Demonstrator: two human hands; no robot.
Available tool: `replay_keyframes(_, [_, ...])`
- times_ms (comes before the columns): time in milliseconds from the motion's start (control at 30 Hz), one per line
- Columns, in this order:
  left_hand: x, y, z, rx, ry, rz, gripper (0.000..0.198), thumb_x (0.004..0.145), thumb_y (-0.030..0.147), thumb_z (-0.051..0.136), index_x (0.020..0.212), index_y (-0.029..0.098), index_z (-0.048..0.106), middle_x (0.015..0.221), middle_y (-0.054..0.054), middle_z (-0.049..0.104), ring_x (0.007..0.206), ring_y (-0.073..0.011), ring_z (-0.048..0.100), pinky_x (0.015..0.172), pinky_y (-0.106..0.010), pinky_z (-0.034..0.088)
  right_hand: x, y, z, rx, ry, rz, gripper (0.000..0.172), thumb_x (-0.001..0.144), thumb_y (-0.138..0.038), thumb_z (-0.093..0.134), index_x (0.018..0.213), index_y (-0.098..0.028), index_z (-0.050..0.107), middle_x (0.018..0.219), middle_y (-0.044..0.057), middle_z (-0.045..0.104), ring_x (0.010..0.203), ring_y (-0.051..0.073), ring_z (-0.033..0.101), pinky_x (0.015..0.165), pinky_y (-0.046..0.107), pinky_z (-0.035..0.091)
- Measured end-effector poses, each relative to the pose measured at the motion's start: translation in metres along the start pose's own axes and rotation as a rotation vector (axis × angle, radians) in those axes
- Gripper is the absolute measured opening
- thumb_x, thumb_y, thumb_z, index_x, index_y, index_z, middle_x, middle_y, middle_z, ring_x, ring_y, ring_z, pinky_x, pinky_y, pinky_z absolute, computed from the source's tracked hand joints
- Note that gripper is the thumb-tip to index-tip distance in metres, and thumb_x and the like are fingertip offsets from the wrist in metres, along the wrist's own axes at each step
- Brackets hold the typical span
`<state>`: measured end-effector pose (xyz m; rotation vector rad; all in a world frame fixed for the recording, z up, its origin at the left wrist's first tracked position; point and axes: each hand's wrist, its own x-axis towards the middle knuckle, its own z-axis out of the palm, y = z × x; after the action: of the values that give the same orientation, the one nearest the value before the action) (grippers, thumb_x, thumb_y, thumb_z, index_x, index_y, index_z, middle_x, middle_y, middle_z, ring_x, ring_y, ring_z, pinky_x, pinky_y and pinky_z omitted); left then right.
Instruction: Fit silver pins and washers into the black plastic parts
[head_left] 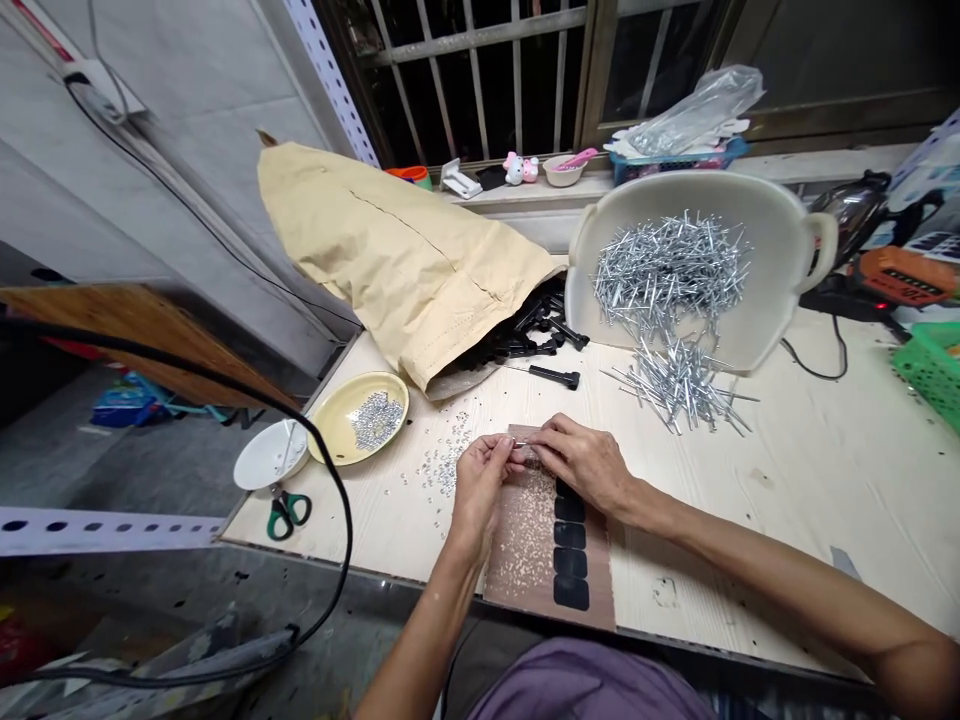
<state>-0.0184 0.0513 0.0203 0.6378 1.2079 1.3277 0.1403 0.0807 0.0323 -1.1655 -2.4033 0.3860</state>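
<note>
My left hand (481, 478) is closed in a pinch, thumb and forefinger meeting at the end of a thin silvery metal pin (520, 444). From the other side my right hand (589, 462) comes in, its fingers closed around the same pin. The fingertips hide most of it, and any small part on its end cannot be made out. Both hands are above the far end of a brown board (525, 560) with a worn, speckled surface. Black square pads (571, 563) lie in a row along its right side. Small shiny pieces (444, 470) are scattered left of my left hand.
Loose metal pins (686, 385) spill from a tipped white tub (780, 230). Black-handled parts (555, 377) come out of a paper sack (420, 260). A yellow bowl (324, 425), a white bowl (251, 462) and green-handled scissors (289, 512) are at left, near a hanging black cable (346, 510).
</note>
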Motion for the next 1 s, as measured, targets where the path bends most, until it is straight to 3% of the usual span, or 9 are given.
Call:
replay_keyframes(300, [-0.003,-0.008,0.008,-0.002,0.045,0.062,0.028,0.07,0.033,0.071,0.082,0.01,0.061,0.068,-0.003,0.065,0.058,-0.009,0.059,0.06,-0.021,0.047,-0.007,-0.001,-0.004,-0.011,0.04,0.044,0.026,0.095,-0.032,0.038,0.103,-0.022,0.062,0.096,0.003,0.059,0.077,0.012,0.057,0.062,0.023,0.043])
replay_keyframes(767, [-0.005,-0.012,0.005,0.091,-0.003,0.119,0.023,0.071,0.032,0.07,0.078,0.012,0.061,0.07,-0.002,0.064,0.063,-0.0102,0.059,0.065,-0.023,0.046,-0.01,-0.005,-0.003,-0.177,0.017,0.083,0.027,0.095,-0.034,0.039,0.097,-0.022,0.062,0.093,0.003,0.058,0.072,0.012,0.056,0.056,0.023,0.035])
replay_keyframes(1000, [-0.001,-0.016,-0.001,0.106,-0.062,0.03,0.029,0.068,0.032,0.072,0.088,0.012,0.066,0.069,-0.002,0.065,0.06,-0.0098,0.058,0.061,-0.022,0.046,-0.016,-0.001,-0.002,-0.118,-0.021,0.106,0.024,0.093,-0.032,0.042,0.098,-0.023,0.063,0.092,0.003,0.058,0.074,0.013,0.056,0.059,0.024,0.036])
